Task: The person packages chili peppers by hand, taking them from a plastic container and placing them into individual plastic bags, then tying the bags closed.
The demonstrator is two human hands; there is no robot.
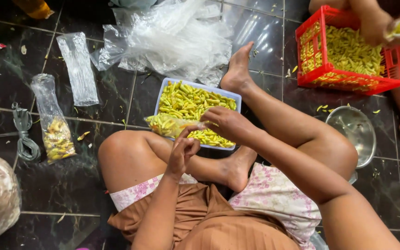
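Right hand (228, 124) and left hand (184, 150) both pinch mouth of small bag (167, 125) over blue tray (162, 95). Bag part filled with chillies, seemingly unsealed. One filled bag (54, 125) lies aside; tray full, empty bag (77, 67) waiting. Most packing left.

One blue tray (162, 95) of yellow chillies, one red crate (309, 46), one steel bowl (355, 132), three small clear bags: first (54, 120), second (77, 67), third (167, 124)

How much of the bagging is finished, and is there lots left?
Done: one filled bag lies on the floor. In hand: the left hand and right hand hold a part-filled bag. Left: plenty of chillies in the white tray and red crate.
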